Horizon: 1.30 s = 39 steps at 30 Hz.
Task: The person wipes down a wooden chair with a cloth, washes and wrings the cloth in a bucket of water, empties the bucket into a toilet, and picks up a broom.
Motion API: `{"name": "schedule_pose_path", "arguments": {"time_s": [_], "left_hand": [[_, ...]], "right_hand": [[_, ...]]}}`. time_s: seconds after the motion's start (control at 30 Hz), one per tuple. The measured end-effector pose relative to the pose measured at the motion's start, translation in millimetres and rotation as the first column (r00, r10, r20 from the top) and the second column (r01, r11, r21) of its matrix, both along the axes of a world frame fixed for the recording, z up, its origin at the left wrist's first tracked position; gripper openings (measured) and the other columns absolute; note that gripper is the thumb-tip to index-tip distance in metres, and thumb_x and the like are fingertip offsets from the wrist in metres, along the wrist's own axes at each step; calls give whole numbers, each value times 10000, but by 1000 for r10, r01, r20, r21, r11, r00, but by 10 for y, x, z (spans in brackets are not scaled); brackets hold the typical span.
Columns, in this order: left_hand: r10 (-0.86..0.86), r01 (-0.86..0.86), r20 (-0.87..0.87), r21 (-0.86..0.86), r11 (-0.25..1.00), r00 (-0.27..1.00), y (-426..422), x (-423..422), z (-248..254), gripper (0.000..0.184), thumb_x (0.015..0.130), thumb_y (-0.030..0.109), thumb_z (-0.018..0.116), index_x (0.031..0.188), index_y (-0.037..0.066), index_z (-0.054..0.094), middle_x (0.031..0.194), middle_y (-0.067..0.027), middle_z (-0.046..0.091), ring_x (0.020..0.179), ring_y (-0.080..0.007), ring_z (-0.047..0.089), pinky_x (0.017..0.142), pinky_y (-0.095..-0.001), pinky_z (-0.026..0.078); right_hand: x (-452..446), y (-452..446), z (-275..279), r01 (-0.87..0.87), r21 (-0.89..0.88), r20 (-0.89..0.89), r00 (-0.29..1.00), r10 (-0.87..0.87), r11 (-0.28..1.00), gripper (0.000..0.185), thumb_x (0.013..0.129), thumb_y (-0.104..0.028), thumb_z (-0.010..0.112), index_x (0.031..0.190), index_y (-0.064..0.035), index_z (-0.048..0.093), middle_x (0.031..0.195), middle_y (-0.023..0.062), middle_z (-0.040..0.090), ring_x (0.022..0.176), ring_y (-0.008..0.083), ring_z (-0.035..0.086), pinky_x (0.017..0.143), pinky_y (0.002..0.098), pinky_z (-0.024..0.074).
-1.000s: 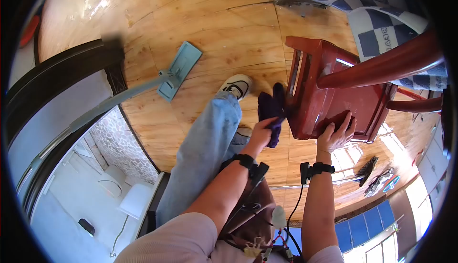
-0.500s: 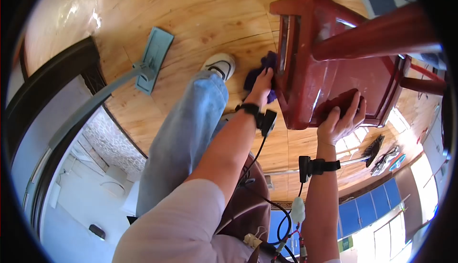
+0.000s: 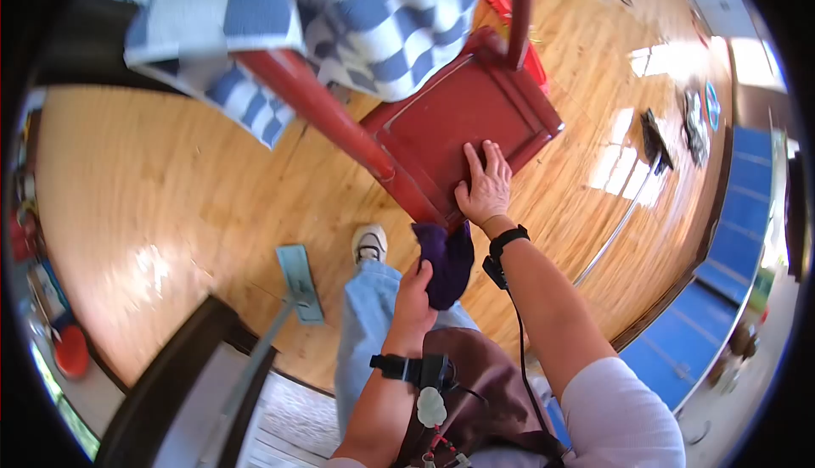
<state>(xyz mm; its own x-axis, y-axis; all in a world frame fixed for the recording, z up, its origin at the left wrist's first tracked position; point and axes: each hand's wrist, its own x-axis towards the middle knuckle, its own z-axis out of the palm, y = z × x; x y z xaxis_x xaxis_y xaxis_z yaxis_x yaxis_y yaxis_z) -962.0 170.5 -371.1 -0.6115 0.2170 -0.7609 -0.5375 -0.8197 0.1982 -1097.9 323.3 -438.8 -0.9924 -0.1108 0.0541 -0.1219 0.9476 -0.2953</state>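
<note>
We see a glossy red-brown wooden chair (image 3: 450, 120) just ahead of the person's pale-blue jeans (image 3: 361, 315), and a dark purple fabric cloth (image 3: 452, 266) at the near edge of its seat. We judge the chair stiff and fairly heavy, its smooth seat likely slippery under a flat palm, so we would take hold of it by the rounded post (image 3: 314, 109) or the seat rim. The cloth looks light, limp and hard to damage; we would bunch it between thumb and fingers. The left hand (image 3: 412, 298) grasps the cloth's near side, its forearm pointing up from below. The right hand (image 3: 486, 190) rests palm down on the seat, fingers spread and grasping nothing, its arm reaching in from the lower right.
</note>
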Motion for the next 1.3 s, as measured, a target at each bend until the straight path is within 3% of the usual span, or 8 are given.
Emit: {"name": "schedule_pose_path", "arguments": {"time_s": [0.17,0.23,0.37,0.6,0.77,1.0,1.13,1.3], "left_hand": [[-148,155,-155,30,987,977,-293,-377,946,407,944,158,439,1294,-46,403,1204,-121,553,1058,-215,575,926,-326,453],[-229,241,-199,36,970,953,-324,-508,1246,402,945,158,443,1294,-37,407,1192,-114,558,1043,-198,577,913,-320,459],[-401,398,-252,-63,915,881,-113,-678,1650,392,948,195,471,1293,12,432,1161,-68,566,1015,-161,570,884,-297,461],[-790,742,-414,-318,591,452,464,-869,1977,520,929,247,518,1361,11,349,1331,-81,436,1222,-196,414,1026,-308,322],[-942,503,-221,-861,68,-251,654,-1315,2073,514,828,178,630,1297,41,470,1429,-160,327,1322,-256,313,1074,-342,248],[-919,130,219,-974,-185,329,678,-2756,734,362,833,172,579,1169,36,577,1256,-228,497,1171,-340,479,982,-367,380],[-692,119,239,-969,-217,682,988,-3593,-145,312,904,115,462,1145,-68,535,1130,-256,566,1058,-331,541,904,-364,405],[-555,33,81,-995,-96,828,1133,-3878,-933,321,945,204,431,1095,-52,554,1004,-208,592,949,-286,557,863,-354,414]], "right_hand": [[-5,321,392,143,-435,325,946,7,889,577,712,-276,625,1250,-90,525,1284,191,467,1227,310,427,1013,368,360],[212,371,750,604,-678,697,710,104,419,571,791,-409,616,1264,-105,515,1304,159,478,1223,227,447,986,308,380],[799,393,1509,945,-236,970,217,110,224,724,849,-627,449,1404,-176,338,1411,130,371,1274,273,384,1013,441,344],[1156,217,2097,433,-257,677,718,159,-864,653,840,-623,474,1201,-85,558,1132,99,615,1028,247,589,912,370,461],[644,880,1954,558,-712,662,736,-141,-427,337,795,-142,599,1116,-40,589,983,72,646,879,177,624,804,317,510],[-273,1765,1539,587,-736,667,714,-213,-337,419,738,8,562,1157,18,553,996,68,634,850,147,614,775,275,497],[-1471,2027,783,504,-681,528,841,-121,531,456,783,-184,560,1169,56,530,1178,233,548,1148,322,495,984,376,379],[-2124,1687,305,187,-631,545,797,259,753,511,891,-381,469,1252,-20,483,1330,263,391,1264,404,336,1049,451,271]]}}
